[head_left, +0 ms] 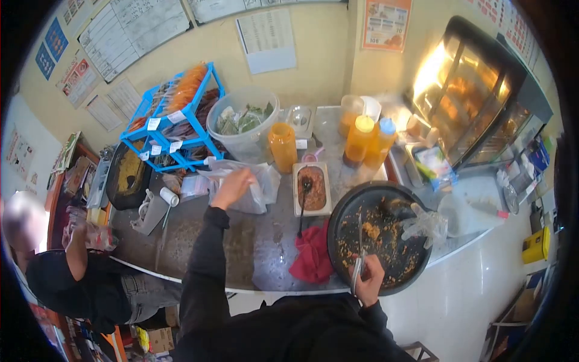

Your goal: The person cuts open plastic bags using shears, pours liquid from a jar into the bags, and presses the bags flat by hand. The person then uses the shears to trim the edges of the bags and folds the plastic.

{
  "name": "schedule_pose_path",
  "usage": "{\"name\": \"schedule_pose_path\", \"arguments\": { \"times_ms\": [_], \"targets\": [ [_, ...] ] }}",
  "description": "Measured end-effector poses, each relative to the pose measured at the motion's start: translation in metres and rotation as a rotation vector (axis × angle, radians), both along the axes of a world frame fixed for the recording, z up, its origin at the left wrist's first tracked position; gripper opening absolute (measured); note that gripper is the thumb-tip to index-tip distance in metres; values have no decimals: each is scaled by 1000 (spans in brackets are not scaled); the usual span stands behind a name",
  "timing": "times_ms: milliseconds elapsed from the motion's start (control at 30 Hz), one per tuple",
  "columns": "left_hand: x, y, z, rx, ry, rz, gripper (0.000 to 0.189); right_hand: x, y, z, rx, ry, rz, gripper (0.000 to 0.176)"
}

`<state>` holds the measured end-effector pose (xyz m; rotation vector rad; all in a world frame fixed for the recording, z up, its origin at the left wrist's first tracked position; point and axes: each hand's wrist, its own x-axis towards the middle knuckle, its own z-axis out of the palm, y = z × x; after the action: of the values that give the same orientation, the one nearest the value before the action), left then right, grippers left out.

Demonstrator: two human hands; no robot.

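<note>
My left hand (234,188) is over the clear plastic bags (256,196) at the middle left of the counter, its fingers drawn together. What they pinch, if anything, is too small to tell. In my right hand (369,281) is a long metal utensil (360,259), seemingly tongs, reaching over the large round black pan (344,217). Orange-brown food bits (371,232) lie scattered in that pan. A clear plastic glove (422,226) rests on the pan's right side. Left of the pan are a red cloth (312,256) and a metal tray of reddish-brown sauce (313,184) holding a black ladle (306,184).
Behind stand a blue rack (196,114), a tub of leaves (217,130), an orange container (282,148) and squeeze bottles (360,142). A lit glass food warmer (467,96) is at right. Another person (90,289) works at far left near a tape dispenser (151,214).
</note>
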<state>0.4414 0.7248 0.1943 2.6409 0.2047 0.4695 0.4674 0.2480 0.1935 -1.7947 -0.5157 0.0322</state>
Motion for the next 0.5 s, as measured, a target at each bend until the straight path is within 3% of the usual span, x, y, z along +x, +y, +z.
{"name": "schedule_pose_path", "arguments": {
  "times_ms": [133, 300, 333, 400, 500],
  "targets": [
    [-55, 0, 67, 88, -171, 71, 11, -9, 10, 26, 76, 124, 84, 27],
    [-107, -25, 137, -303, -543, 154, 8, -24, 33, 32, 117, 162, 317, 22],
    [-114, -29, 141, -385, -599, 162, 7, -28, 37, 33, 140, 204, 343, 22],
    [-128, -28, 134, -280, -619, 200, 5, -37, 47, 37, 180, 293, 391, 22],
    [-146, -29, 98, -262, -529, 292, 11, -48, 51, 37, 195, 329, 380, 20]
  ]
}}
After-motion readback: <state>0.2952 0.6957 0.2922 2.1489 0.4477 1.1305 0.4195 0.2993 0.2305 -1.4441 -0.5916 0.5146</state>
